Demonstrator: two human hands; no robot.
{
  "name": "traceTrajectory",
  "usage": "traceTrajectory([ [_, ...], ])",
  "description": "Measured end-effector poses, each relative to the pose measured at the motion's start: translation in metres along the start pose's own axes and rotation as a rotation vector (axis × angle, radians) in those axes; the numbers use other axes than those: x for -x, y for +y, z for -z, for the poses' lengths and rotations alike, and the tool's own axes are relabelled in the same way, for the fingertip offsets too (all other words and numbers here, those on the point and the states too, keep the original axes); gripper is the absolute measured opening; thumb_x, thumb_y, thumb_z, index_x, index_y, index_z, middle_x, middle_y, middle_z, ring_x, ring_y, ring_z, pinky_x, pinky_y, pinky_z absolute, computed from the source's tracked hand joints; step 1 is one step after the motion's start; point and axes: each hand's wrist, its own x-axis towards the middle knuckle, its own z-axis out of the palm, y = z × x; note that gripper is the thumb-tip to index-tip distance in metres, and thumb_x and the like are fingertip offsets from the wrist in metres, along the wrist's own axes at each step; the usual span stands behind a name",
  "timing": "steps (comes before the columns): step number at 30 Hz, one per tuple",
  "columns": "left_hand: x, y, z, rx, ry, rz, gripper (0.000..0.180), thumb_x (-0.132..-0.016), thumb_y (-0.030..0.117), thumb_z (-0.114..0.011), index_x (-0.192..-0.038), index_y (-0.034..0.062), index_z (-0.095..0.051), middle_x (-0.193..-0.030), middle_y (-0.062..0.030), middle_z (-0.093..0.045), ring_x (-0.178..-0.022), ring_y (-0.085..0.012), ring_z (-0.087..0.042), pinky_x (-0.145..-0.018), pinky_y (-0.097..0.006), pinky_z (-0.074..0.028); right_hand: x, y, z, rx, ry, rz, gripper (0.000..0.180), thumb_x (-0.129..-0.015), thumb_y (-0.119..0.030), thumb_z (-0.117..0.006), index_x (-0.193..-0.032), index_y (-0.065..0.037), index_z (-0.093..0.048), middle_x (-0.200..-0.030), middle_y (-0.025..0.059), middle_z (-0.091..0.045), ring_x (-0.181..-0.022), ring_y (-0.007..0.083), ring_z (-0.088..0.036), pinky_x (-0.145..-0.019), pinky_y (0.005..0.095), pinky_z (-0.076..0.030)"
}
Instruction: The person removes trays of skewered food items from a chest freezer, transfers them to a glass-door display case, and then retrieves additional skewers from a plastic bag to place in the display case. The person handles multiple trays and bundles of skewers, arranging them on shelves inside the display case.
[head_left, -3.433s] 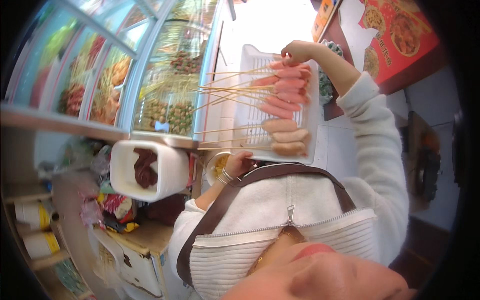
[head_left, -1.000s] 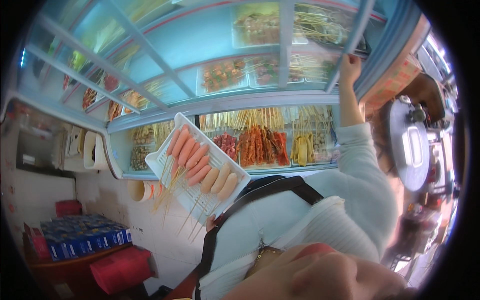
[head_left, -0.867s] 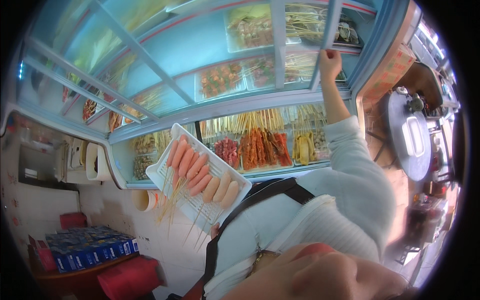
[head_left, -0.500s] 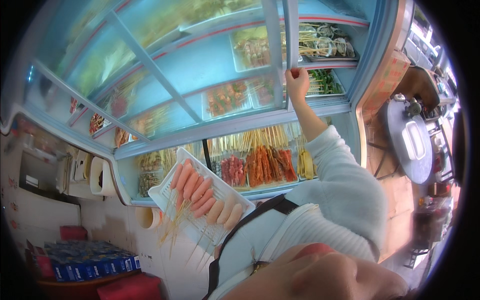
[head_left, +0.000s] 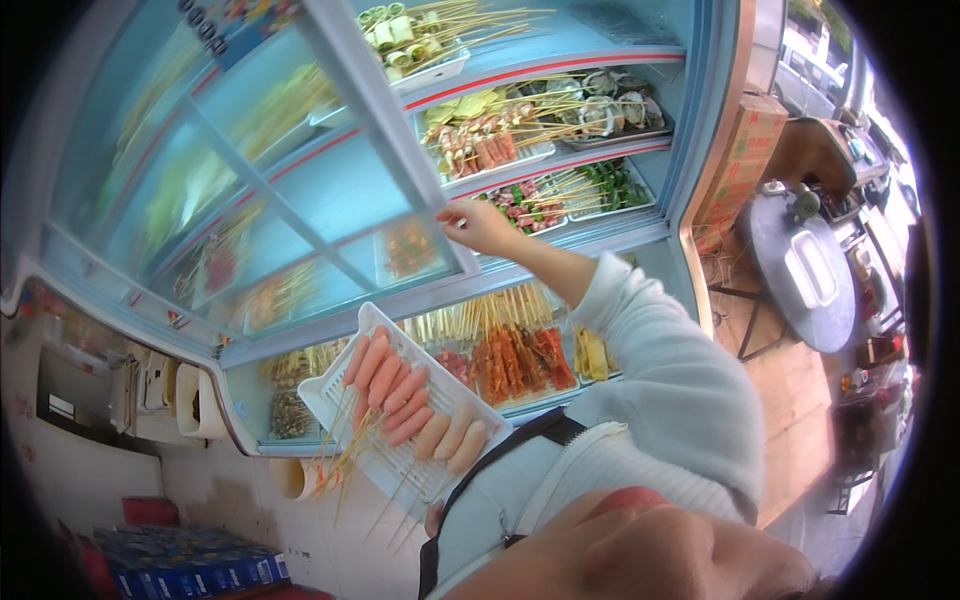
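My right hand [head_left: 482,226] has its curled fingers on the edge of the sliding glass door [head_left: 455,235] of a lit display fridge. To the left of my chest, tilted, is a white slotted plastic tray [head_left: 385,478]. Pink skewered sausages [head_left: 388,382] and a few paler sausages [head_left: 450,440] lie on it, their sticks poking over its near side. Only a bit of my left hand [head_left: 433,520] shows at the tray's lower edge, holding it; the rest is hidden.
Inside the fridge, shelves carry trays of skewers: green rolls [head_left: 400,38], meat [head_left: 480,145], oysters [head_left: 605,105] and green vegetables [head_left: 612,185]. Red-brown skewers [head_left: 520,358] stand in the lower case. A round table [head_left: 800,265] is at the right, blue boxes [head_left: 200,570] at lower left.
My right hand has moved left with the sliding door, uncovering more of the shelves on the right. The tray of sausages stays against my body.
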Motion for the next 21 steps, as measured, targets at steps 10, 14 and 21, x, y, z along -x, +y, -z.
traceTrajectory([
  [10,-0.074,-0.080,-0.036,0.199,0.003,-0.101,0.031,-0.075,0.014,-0.054,-0.097,-0.0074,-0.052,-0.087,-0.0143,-0.058,-0.079,-0.0245,-0.055,-0.073,-0.035,-0.045,-0.207,0.085,0.299,1.032,-0.016,-0.249,0.040,-0.074,-0.024,-0.056,-0.112,-0.011,-0.053,-0.106,0.0124,-0.059,-0.096,0.0283,-0.057,-0.079,0.0400,-0.047],
  [14,-0.066,-0.081,-0.086,0.383,-0.013,-0.084,0.034,-0.073,0.016,-0.054,-0.096,-0.0080,-0.051,-0.086,-0.0162,-0.057,-0.076,-0.0252,-0.054,-0.066,-0.033,-0.043,-0.209,0.079,0.289,1.202,-0.129,-0.353,0.039,-0.077,-0.013,-0.050,-0.115,-0.009,-0.051,-0.112,0.0137,-0.056,-0.100,0.0295,-0.056,-0.080,0.0406,-0.047],
  [21,-0.024,-0.081,-0.129,0.325,0.065,-0.112,0.039,-0.070,0.015,-0.054,-0.101,-0.0085,-0.048,-0.086,-0.0174,-0.056,-0.073,-0.0264,-0.054,-0.060,-0.032,-0.042,-0.247,0.094,0.344,1.220,0.059,-0.200,0.031,-0.083,-0.014,-0.046,-0.113,-0.007,-0.051,-0.106,0.0117,-0.057,-0.095,0.0274,-0.057,-0.078,0.0398,-0.047],
])
